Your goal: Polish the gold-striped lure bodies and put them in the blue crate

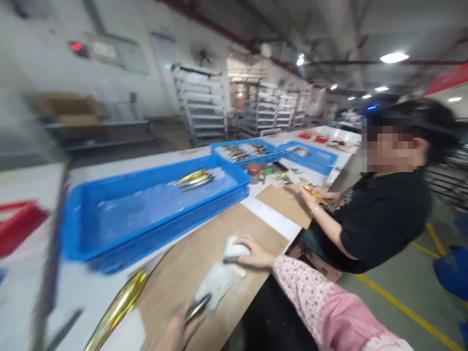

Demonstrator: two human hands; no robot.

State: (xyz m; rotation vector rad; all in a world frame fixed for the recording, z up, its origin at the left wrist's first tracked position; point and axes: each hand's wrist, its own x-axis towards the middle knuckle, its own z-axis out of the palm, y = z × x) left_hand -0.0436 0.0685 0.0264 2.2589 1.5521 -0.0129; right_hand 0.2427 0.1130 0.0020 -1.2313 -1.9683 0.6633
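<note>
My right hand (256, 252), in a pink flowered sleeve, is closed on a small white pad (233, 249) that rests on the brown board (190, 263). At the bottom edge, my left hand (175, 334) pinches a shiny silvery fish-shaped piece (198, 307). Its tip lies over a white cloth (218, 282) spread on the board. A long gold shiny piece (119, 304) lies to the left of my left hand, at the board's edge. Motion blurs much of the picture.
A big blue tray (109, 229) beyond the board holds a few shiny pieces (193, 179). Two more blue trays (270, 157) and a brown mug (255, 172) stand farther along the table. A co-worker in black (383, 214) sits at the right handling an orange piece (314, 193). A red tray (18, 224) is at the left.
</note>
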